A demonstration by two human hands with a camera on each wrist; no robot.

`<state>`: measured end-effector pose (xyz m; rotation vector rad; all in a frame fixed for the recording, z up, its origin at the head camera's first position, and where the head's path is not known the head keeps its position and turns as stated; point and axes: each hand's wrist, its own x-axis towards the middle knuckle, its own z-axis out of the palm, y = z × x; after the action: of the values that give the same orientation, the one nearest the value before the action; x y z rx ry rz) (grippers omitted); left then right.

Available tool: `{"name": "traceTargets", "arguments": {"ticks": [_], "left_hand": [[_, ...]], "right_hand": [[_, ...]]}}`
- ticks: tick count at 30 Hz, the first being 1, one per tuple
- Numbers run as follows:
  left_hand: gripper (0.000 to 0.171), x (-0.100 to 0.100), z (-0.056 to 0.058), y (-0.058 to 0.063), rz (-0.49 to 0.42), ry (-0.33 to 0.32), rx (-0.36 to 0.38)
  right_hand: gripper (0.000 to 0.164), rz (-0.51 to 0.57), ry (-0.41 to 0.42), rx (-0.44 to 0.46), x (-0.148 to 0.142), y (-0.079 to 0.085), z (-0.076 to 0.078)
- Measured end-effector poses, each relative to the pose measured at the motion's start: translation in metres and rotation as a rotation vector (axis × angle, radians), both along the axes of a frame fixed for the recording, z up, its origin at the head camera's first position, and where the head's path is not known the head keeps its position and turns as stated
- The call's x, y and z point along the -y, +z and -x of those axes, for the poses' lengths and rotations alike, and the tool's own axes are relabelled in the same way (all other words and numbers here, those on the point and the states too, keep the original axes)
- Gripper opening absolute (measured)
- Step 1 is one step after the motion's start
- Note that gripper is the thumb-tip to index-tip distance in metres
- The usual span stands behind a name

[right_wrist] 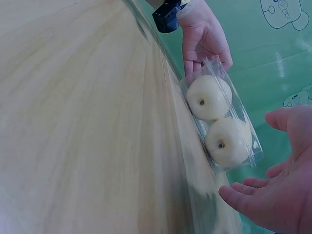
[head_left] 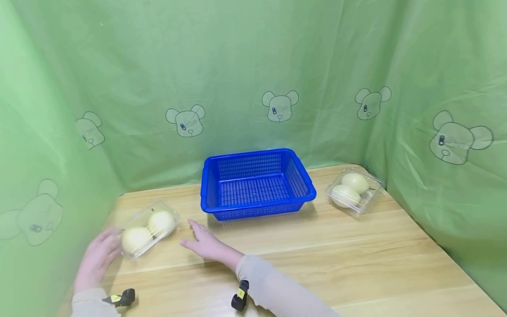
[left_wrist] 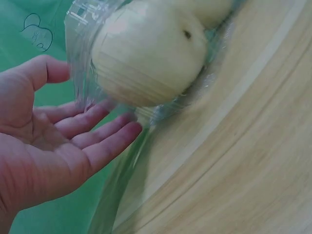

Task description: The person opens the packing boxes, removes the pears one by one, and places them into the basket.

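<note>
A clear plastic box (head_left: 144, 230) with two pale yellow, round pears (left_wrist: 146, 53) lies on the left part of the table. My left hand (head_left: 99, 255) is at its left end, fingers extended and fingertips right at the box's edge. The thumb lies close to the same end in the left wrist view. To the right of this box, my right hand (head_left: 206, 242) is spread with nothing in it, thumb apart from the fingers. Its fingertips (right_wrist: 231, 195) point toward the near end of the box in the right wrist view.
An empty blue plastic basket (head_left: 257, 209) stands at the middle back of the wooden table (head_left: 356, 264). Another clear box (head_left: 364, 202) with two similar fruits sits at the back right. Green curtains (head_left: 237, 53) with bear prints enclose the back and both sides.
</note>
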<state>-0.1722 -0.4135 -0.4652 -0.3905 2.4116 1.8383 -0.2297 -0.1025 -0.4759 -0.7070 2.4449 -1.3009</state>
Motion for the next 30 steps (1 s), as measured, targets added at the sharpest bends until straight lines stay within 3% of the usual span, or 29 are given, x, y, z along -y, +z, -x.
{"name": "traceTargets", "arguments": {"ticks": [7, 17, 30], "left_hand": [[0.076, 0.000, 0.002, -0.003, 0.031, -0.105, -0.029], [0.072, -0.008, 0.008, -0.005, 0.042, -0.241, -0.025], [0.068, -0.022, 0.016, -0.009, -0.040, -0.323, -0.023]], "right_hand": [[0.076, 0.089, -0.002, 0.077, -0.002, -0.004, -0.002], [0.070, 0.254, 0.075, 0.129, -0.013, -0.014, -0.012], [0.074, 0.239, 0.104, 0.204, -0.048, -0.011, -0.036]]}}
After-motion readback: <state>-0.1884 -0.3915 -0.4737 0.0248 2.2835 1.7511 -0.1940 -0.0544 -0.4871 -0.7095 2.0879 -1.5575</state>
